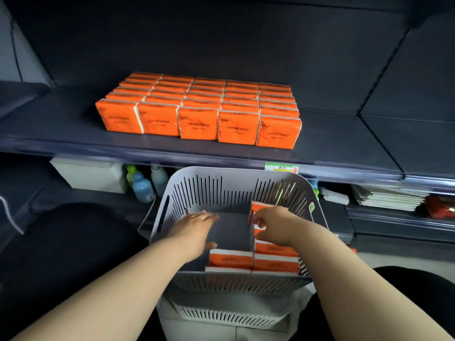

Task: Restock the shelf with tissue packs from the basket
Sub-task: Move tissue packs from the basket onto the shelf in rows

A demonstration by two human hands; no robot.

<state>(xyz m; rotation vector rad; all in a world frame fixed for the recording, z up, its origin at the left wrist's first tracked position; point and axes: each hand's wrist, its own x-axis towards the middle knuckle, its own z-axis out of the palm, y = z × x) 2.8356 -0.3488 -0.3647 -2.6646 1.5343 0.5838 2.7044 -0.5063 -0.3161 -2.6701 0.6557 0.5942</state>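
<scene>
Shelf [61, 134]: orange shelf packs [197, 112] stand in five rows, close to its front edge.
Your left hand [197, 226]: fingers straight, holding nothing, over the bare floor of the basket [221, 185].
Basket packs [231, 258]: they stand along the near and right walls.
Your right hand [273, 225]: fingers curl on one upright pack [259, 209] by the right wall.

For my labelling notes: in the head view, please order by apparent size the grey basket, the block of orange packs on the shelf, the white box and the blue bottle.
1. grey basket (nearer the camera, so unsure against the next)
2. block of orange packs
3. white box
4. blue bottle
</scene>
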